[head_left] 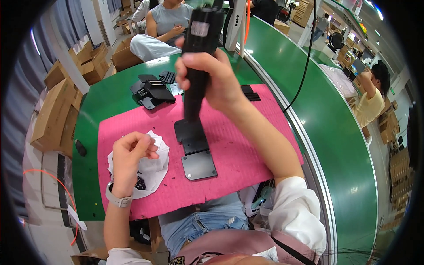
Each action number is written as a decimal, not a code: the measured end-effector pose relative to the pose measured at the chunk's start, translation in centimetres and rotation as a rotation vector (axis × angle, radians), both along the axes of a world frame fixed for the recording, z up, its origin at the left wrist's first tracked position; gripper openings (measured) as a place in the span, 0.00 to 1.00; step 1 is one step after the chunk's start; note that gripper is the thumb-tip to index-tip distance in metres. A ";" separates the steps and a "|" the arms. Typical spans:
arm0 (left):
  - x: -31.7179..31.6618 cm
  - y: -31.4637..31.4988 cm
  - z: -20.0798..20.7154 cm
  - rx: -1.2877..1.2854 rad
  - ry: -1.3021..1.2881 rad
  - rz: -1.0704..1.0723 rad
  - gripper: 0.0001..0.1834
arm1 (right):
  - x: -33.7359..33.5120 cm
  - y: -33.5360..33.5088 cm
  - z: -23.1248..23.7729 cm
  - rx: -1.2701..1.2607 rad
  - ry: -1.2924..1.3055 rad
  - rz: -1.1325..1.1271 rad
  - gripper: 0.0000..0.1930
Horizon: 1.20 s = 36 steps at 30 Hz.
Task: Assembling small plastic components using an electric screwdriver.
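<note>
My right hand (216, 79) is wrapped round a black electric screwdriver (202, 42), held nearly upright. The screwdriver's lower end points down at the far part of a flat black hinged plate (199, 166); whether its bit touches cannot be made out. That plate lies unfolded on a pink foam mat (240, 161), with small round spots near its corners. On the left, my left hand (131, 152) hovers over a crumpled white paper (155, 170), thumb and fingers pinched together. Anything between those fingertips is too small to tell. A little heap of black screws (140, 183) rests on the paper.
Black folded brackets (154, 92) are piled at the mat's far left corner. Black strips (251, 93) lie at its far right. A black cable (304, 79) hangs on the right. Beyond the green table (99, 99) sits a person (171, 24); cardboard boxes (55, 115) stand left.
</note>
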State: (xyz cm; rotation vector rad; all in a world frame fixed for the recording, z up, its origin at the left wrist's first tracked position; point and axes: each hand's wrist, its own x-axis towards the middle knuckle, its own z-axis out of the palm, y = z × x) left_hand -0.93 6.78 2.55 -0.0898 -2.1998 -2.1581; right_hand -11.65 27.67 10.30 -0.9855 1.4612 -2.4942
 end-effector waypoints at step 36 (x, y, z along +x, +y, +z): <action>-0.2 1.7 -3.1 0.399 0.005 -0.216 0.08 | 3.2 0.0 -1.6 -0.158 0.087 0.139 0.24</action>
